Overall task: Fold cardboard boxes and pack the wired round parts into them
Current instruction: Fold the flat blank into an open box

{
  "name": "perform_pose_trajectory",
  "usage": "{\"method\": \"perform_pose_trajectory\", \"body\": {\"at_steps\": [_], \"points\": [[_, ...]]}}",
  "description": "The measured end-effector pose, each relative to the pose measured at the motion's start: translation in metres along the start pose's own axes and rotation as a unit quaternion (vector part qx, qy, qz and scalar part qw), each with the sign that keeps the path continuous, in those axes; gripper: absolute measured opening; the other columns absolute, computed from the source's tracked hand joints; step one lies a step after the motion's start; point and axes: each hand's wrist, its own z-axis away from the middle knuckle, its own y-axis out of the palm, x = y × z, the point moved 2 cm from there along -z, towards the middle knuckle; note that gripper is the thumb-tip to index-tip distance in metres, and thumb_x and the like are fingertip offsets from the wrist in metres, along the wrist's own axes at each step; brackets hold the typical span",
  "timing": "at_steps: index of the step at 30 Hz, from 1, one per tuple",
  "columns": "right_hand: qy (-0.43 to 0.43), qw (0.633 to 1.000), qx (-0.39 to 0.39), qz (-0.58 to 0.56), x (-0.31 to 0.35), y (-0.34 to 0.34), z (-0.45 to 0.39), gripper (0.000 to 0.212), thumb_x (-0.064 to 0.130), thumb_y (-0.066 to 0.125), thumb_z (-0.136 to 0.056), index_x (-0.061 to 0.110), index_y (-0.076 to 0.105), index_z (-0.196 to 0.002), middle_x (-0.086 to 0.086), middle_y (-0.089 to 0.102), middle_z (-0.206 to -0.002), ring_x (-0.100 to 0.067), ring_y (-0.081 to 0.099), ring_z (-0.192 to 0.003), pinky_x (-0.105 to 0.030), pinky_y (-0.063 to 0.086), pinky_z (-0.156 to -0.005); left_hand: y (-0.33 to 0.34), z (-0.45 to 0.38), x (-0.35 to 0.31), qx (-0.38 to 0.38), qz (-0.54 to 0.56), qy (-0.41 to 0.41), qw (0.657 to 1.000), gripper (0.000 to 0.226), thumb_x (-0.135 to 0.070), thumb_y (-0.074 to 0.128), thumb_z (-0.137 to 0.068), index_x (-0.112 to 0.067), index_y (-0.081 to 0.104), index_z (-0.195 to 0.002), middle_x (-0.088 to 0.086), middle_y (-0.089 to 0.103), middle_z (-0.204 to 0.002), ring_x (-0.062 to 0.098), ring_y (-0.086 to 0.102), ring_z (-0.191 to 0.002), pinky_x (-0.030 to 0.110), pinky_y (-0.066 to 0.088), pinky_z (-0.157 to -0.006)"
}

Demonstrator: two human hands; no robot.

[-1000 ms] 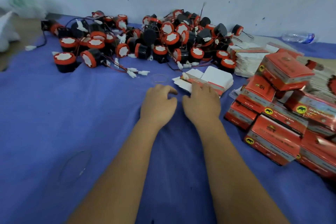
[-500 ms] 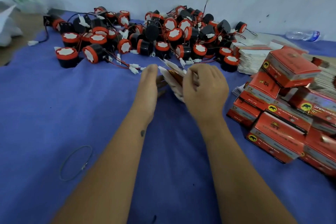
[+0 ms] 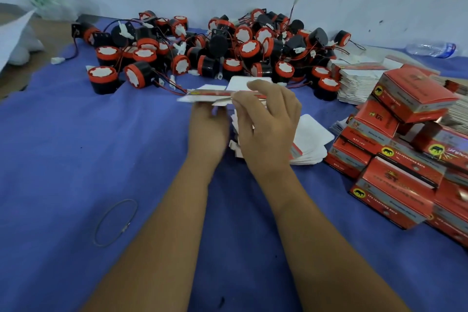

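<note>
Cardboard first: both hands hold one flat blank (image 3: 210,92) up off the cloth (image 3: 76,159), edge-on, likely to get at its flaps for opening. Left hand (image 3: 209,125) sits under it, fingers hidden, so whether it grips I cannot tell. Right hand (image 3: 266,124) pinches the blank's near edge between thumb and curled fingers. Just beneath the right hand lies the spare stack (image 3: 307,143) of blanks. Right of that hand, folded boxes (image 3: 395,180) pile up. Beyond both hands, well apart, waits the heap of round parts (image 3: 228,50).
</note>
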Motion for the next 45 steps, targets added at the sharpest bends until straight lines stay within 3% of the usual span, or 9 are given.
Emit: {"method": "perform_pose_trajectory", "body": {"at_steps": [4,9,16,20,25,29,33,40,45], "points": [[-0.008,0.994,0.106,-0.039,-0.005,0.011,0.0,0.011,0.0,0.072,-0.08,0.007,0.076,-0.088,-0.011,0.069,-0.093,-0.034,0.062,-0.082,-0.044,0.048,-0.071,-0.025,-0.012,-0.003,0.043,0.301,-0.098,0.948,0.061,-0.058,0.033,-0.099,-0.01,0.064,-0.12,0.012,0.072,-0.11,0.029,0.072,-0.093,0.041,0.059,-0.072],[-0.007,0.956,0.293,0.001,0.007,0.014,0.004,0.023,0.018,0.064,-0.085,0.015,0.07,-0.108,-0.008,0.062,-0.106,-0.027,0.055,-0.092,-0.04,0.044,-0.072,-0.027,-0.013,-0.001,-0.072,0.146,-0.063,0.985,0.021,-0.02,0.049,-0.102,-0.011,0.067,-0.106,0.007,0.072,-0.091,0.025,0.068,-0.083,0.033,0.058,-0.064],[0.058,0.843,0.534,0.037,0.018,0.01,-0.002,0.049,0.035,0.052,-0.095,0.017,0.032,-0.054,0.004,0.033,-0.051,-0.01,0.029,-0.046,-0.028,0.018,-0.046,-0.041,-0.019,0.005,-0.213,0.159,-0.008,0.964,0.035,-0.005,0.044,-0.099,-0.011,0.052,-0.133,0.006,0.067,-0.114,0.018,0.069,-0.097,0.033,0.061,-0.076],[0.071,0.867,0.471,0.147,0.009,0.012,0.002,0.038,0.03,0.047,-0.096,0.018,0.033,-0.062,0.001,0.042,-0.067,-0.018,0.039,-0.058,-0.028,0.022,-0.05,-0.04,-0.018,0.004,-0.21,0.147,0.006,0.967,0.037,0.004,0.051,-0.089,-0.005,0.055,-0.124,0.012,0.068,-0.113,0.025,0.069,-0.099,0.046,0.06,-0.083],[0.144,0.84,0.468,0.235,-0.024,0.019,0.019,0.046,0.047,0.039,-0.098,0.009,0.051,-0.123,-0.014,0.05,-0.131,-0.032,0.043,-0.122,-0.043,0.032,-0.101,-0.037,-0.017,0.003,-0.185,0.163,0.012,0.969,0.03,0.006,0.057,-0.082,-0.001,0.058,-0.112,0.004,0.067,-0.094,0.015,0.067,-0.08,0.037,0.061,-0.071],[0.274,0.915,0.293,-0.03,-0.041,0.021,0.017,0.031,0.033,0.053,-0.096,0.016,0.053,-0.122,0.001,0.056,-0.121,-0.019,0.052,-0.111,-0.037,0.044,-0.092,-0.032,-0.014,0.002,-0.147,0.192,0.001,0.97,0.036,0.005,0.052,-0.083,-0.003,0.057,-0.117,0.002,0.064,-0.092,0.011,0.064,-0.073,0.027,0.058,-0.063],[0.264,0.888,0.29,-0.24,-0.029,0.022,0.018,0.033,0.035,0.063,-0.089,0.032,0.054,-0.121,0.027,0.053,-0.111,0.01,0.048,-0.106,-0.01,0.039,-0.085,-0.025,-0.007,-0.001,-0.093,0.108,0.029,0.989,0.056,0.002,0.046,-0.08,-0.034,0.036,-0.121,-0.004,0.06,-0.1,0.017,0.064,-0.084,0.023,0.055,-0.057],[0.231,0.891,0.324,-0.22,-0.033,0.024,0.013,0.023,0.031,0.066,-0.089,0.024,0.071,-0.11,0.008,0.07,-0.099,-0.016,0.058,-0.102,-0.042,0.048,-0.089,-0.022,-0.003,-0.006,0.03,0.126,0.062,0.99,0.052,-0.01,0.05,-0.086,-0.036,0.043,-0.131,0.001,0.066,-0.115,0.021,0.072,-0.089,0.034,0.058,-0.064],[0.331,0.864,0.28,-0.256,-0.038,0.021,0.014,0.032,0.033,0.053,-0.098,0.011,0.067,-0.078,0.007,0.056,-0.069,-0.01,0.047,-0.07,-0.033,0.04,-0.066,-0.018,-0.001,-0.01,0.046,0.079,0.09,0.992,0.038,-0.029,0.056,-0.084,-0.046,0.05,-0.117,0.0,0.052,-0.135,0.016,0.06,-0.115,0.045,0.053,-0.097]]}}
